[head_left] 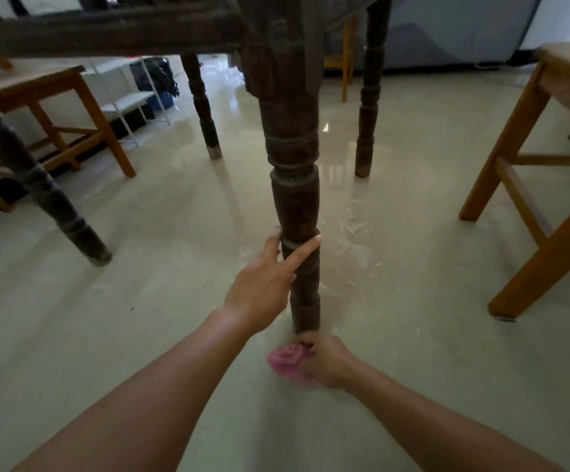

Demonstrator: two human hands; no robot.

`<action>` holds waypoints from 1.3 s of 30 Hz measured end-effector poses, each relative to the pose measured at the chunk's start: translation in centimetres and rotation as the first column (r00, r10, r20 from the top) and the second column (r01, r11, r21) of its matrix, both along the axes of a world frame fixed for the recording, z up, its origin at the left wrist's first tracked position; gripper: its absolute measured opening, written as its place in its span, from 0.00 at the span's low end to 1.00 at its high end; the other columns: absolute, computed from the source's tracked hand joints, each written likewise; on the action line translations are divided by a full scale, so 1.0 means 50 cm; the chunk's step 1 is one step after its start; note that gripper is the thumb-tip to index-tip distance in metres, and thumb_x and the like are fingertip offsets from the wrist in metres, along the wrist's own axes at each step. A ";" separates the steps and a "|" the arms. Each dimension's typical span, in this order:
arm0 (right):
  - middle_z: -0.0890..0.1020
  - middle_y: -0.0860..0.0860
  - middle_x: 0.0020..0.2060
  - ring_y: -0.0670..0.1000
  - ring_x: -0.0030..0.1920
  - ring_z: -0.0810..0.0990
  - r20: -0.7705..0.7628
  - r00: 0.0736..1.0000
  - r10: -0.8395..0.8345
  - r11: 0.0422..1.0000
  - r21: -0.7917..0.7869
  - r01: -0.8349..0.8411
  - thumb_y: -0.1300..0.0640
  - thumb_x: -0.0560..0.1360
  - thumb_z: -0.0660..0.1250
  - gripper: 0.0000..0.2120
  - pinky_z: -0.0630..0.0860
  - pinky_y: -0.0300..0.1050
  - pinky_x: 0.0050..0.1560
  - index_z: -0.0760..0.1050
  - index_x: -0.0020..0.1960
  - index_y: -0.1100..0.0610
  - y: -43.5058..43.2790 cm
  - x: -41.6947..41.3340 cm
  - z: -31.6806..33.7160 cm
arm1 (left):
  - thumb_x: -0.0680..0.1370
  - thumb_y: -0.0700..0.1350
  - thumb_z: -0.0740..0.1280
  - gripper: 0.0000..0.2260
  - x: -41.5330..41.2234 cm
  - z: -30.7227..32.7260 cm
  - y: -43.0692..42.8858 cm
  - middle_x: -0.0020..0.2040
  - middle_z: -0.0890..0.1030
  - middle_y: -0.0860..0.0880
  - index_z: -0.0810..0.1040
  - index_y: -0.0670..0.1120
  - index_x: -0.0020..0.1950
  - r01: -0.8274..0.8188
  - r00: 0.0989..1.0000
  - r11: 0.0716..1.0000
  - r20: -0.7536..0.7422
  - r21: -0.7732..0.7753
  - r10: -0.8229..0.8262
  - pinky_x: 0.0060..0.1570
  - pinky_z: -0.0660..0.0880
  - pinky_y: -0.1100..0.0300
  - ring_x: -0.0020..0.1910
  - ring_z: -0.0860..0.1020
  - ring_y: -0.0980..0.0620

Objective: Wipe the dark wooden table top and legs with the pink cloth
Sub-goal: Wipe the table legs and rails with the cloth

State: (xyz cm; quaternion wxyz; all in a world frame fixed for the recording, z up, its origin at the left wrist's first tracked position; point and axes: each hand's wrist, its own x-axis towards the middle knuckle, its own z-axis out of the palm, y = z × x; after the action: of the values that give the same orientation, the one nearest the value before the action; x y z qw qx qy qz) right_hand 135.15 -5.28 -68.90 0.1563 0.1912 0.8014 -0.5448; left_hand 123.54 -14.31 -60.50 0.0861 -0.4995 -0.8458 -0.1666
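— What's the room like?
— Glossy pale tiled floor [413, 335]. There's a light wooden stool [82, 107] on the left and a white rack [130, 100] behind it.
— And the dark wooden table [106, 32]?
— It's seen from low down. Its near turned leg [295, 185] is ringed, worn and upright.
— The hands?
— The left hand [263, 284] has its grip wrapped round that leg low down. The right hand [327, 362] has its grip bunching the pink cloth [285, 361], blurred, at the leg's foot by the floor.
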 end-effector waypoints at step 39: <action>0.80 0.53 0.58 0.54 0.56 0.79 -0.575 0.739 -0.352 0.836 0.162 0.524 0.59 0.76 0.70 0.18 0.79 0.58 0.58 0.74 0.66 0.55 0.091 -0.067 0.491 | 0.71 0.37 0.73 0.13 -0.016 0.373 -0.063 0.46 0.79 0.47 0.74 0.45 0.52 -0.488 0.766 0.636 0.643 0.598 -0.017 0.47 0.80 0.55 0.46 0.79 0.51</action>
State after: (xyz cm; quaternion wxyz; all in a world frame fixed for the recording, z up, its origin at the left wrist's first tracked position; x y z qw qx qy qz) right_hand 131.78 -0.74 -44.37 -0.2341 0.2435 0.8195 -0.4629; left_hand 122.74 -17.47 -41.83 0.0334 -0.2196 -0.7468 -0.6269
